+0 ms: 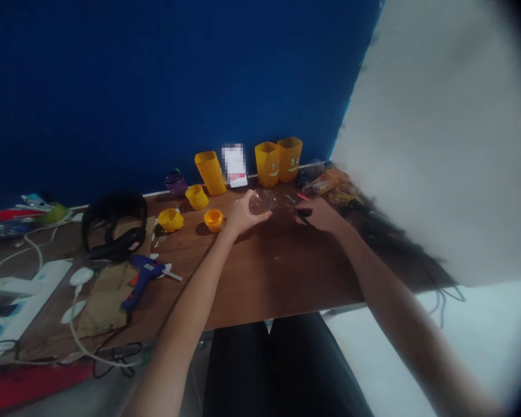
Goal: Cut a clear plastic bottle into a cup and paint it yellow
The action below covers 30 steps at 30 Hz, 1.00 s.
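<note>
My left hand (244,215) is curled around a clear plastic cup-like piece (263,201), perhaps the cut part of a bottle, above the brown table. Just to the right, my right hand (323,215) is closed on dark-handled scissors (303,214), with their tips toward the clear piece; the fingers partly hide them. Left of my left hand stands a small orange-filled yellow pot (213,220). Two more small yellow pots, one low and wavy-rimmed (171,220) and one taller (197,197), sit farther left.
Tall yellow holders (267,165), two with smiling faces, line the blue wall beside a purple pot (176,183). A blue glue gun (143,281) lies on cardboard (104,301) near black headphones (115,226). At left is a white power strip (35,301) with cables; clutter (334,182) fills the right back.
</note>
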Motion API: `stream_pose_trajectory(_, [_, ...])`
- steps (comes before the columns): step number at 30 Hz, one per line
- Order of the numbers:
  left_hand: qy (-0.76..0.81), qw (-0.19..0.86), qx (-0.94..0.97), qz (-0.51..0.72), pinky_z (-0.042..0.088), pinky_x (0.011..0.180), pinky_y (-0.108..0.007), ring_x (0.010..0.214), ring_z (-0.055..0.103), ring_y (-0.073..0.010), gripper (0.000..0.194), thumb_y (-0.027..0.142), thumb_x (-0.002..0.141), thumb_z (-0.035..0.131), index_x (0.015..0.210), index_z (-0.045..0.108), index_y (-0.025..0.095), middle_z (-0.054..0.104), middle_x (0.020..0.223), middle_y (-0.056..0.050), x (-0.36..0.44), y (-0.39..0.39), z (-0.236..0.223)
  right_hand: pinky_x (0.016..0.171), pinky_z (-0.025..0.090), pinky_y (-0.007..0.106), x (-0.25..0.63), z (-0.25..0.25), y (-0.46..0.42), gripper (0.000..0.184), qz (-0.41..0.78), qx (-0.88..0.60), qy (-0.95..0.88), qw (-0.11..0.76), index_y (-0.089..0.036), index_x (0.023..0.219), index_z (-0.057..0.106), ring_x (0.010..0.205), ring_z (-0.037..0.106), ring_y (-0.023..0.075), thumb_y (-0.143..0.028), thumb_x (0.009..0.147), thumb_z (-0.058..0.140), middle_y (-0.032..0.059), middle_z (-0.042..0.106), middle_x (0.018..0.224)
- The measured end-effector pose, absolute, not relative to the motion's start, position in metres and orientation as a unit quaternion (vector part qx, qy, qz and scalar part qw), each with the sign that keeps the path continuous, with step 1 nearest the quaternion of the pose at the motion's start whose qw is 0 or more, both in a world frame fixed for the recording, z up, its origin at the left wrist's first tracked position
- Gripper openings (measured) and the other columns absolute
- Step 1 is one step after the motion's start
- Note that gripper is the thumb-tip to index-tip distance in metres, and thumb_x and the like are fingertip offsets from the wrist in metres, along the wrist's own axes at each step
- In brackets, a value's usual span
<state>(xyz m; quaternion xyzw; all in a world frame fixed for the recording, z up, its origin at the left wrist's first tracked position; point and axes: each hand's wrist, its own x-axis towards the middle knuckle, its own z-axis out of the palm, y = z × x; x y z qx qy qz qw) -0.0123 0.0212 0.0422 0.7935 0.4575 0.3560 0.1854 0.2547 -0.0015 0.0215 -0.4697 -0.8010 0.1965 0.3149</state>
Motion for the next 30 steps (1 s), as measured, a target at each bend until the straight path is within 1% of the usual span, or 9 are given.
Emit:
stream_pose_trajectory(5, [0.458, 0.184, 0.804, 0.332, 0.041, 0.072, -0.031, 0.083, 0.063, -0.0203, 0.056, 0.059, 0.07, 0.075, 0.11, 0.057, 0.025, 0.068, 0.093, -0.001, -0.014, 0.019, 0.045, 0.067, 0.045, 0.027, 0.254, 0.021, -0.001, 0.026, 0.194, -0.473, -0.799, 0.316, -0.015, 0.085, 0.075, 0.065, 0.057, 0.0138, -0.037, 0.076, 0.064, 0.0022, 0.065, 0.069])
stream_pose_trajectory(9, [0.429, 0.219, 0.813, 0.327, 0.043, 0.079, -0.033, 0.091, 0.063, -0.0215, 0.052, 0.06, 0.085, 0.058, 0.127, 0.054, 0.029, 0.067, 0.099, -0.002, -0.017, 0.02, 0.046, 0.064, 0.043, 0.025, 0.253, 0.017, 0.001, 0.026, 0.195, -0.468, -0.797, 0.328, -0.015, 0.081, 0.074, 0.063, 0.055, 0.0122, -0.038, 0.077, 0.061, 0.0008, 0.062, 0.065])
stream_pose_trajectory(12, [0.426, 0.25, 0.805, 0.33, 0.043, 0.082, -0.034, 0.093, 0.063, -0.0223, 0.046, 0.058, 0.09, 0.05, 0.123, 0.057, 0.027, 0.067, 0.101, -0.003, -0.02, 0.024, 0.046, 0.061, 0.042, 0.025, 0.253, 0.013, 0.004, 0.025, 0.163, -0.496, -0.788, 0.327, -0.016, 0.079, 0.074, 0.06, 0.053, 0.0121, -0.037, 0.077, 0.062, 0.0008, 0.059, 0.062])
stream_pose_trajectory(15, [0.417, 0.298, 0.778, 0.363, 0.045, 0.088, -0.036, 0.099, 0.063, -0.023, 0.042, 0.057, 0.086, 0.059, 0.109, 0.059, 0.022, 0.067, 0.105, -0.005, -0.021, 0.028, 0.044, 0.063, 0.043, 0.028, 0.252, 0.008, 0.007, 0.025, 0.121, -0.547, -0.749, 0.354, -0.017, 0.086, 0.075, 0.062, 0.055, 0.0146, -0.037, 0.076, 0.064, 0.0038, 0.064, 0.067])
stream_pose_trajectory(18, [0.387, 0.396, 0.718, 0.422, 0.048, 0.092, -0.037, 0.103, 0.064, -0.0215, 0.045, 0.05, 0.077, 0.073, 0.104, 0.053, 0.021, 0.067, 0.11, -0.008, -0.017, 0.028, 0.04, 0.066, 0.046, 0.029, 0.251, 0.007, 0.007, 0.028, 0.112, -0.565, -0.712, 0.401, -0.017, 0.092, 0.075, 0.068, 0.06, 0.0178, -0.038, 0.078, 0.063, 0.007, 0.069, 0.076])
stream_pose_trajectory(21, [0.367, 0.493, 0.642, 0.46, 0.053, 0.087, -0.037, 0.094, 0.067, -0.019, 0.052, 0.047, 0.072, 0.077, 0.108, 0.048, 0.022, 0.069, 0.106, -0.007, -0.01, 0.024, 0.036, 0.067, 0.047, 0.029, 0.249, 0.009, 0.005, 0.028, 0.13, -0.554, -0.703, 0.426, -0.015, 0.087, 0.074, 0.07, 0.062, 0.0183, -0.039, 0.078, 0.063, 0.0079, 0.07, 0.078])
stream_pose_trajectory(24, [0.361, 0.56, 0.585, 0.462, 0.056, 0.082, -0.037, 0.085, 0.068, -0.0174, 0.054, 0.05, 0.07, 0.079, 0.107, 0.053, 0.02, 0.07, 0.104, -0.007, -0.004, 0.017, 0.034, 0.067, 0.049, 0.03, 0.246, 0.013, 0.002, 0.031, 0.194, -0.529, -0.712, 0.42, -0.013, 0.085, 0.073, 0.071, 0.063, 0.0184, -0.042, 0.075, 0.065, 0.0078, 0.07, 0.078])
stream_pose_trajectory(27, [0.368, 0.586, 0.567, 0.448, 0.056, 0.081, -0.036, 0.085, 0.069, -0.0179, 0.052, 0.049, 0.067, 0.081, 0.102, 0.057, 0.018, 0.07, 0.105, -0.008, -0.007, 0.011, 0.037, 0.065, 0.05, 0.029, 0.241, 0.018, -0.001, 0.034, 0.261, -0.501, -0.729, 0.386, -0.013, 0.087, 0.073, 0.067, 0.062, 0.0171, -0.043, 0.074, 0.065, 0.0064, 0.069, 0.074])
stream_pose_trajectory(30, [0.37, 0.564, 0.596, 0.436, 0.054, 0.085, -0.037, 0.09, 0.068, -0.0187, 0.051, 0.044, 0.064, 0.084, 0.1, 0.06, 0.017, 0.071, 0.1, -0.007, -0.015, 0.006, 0.042, 0.066, 0.051, 0.03, 0.238, 0.019, -0.003, 0.033, 0.299, -0.484, -0.737, 0.365, -0.014, 0.088, 0.073, 0.068, 0.062, 0.0162, -0.043, 0.074, 0.065, 0.0059, 0.069, 0.076])
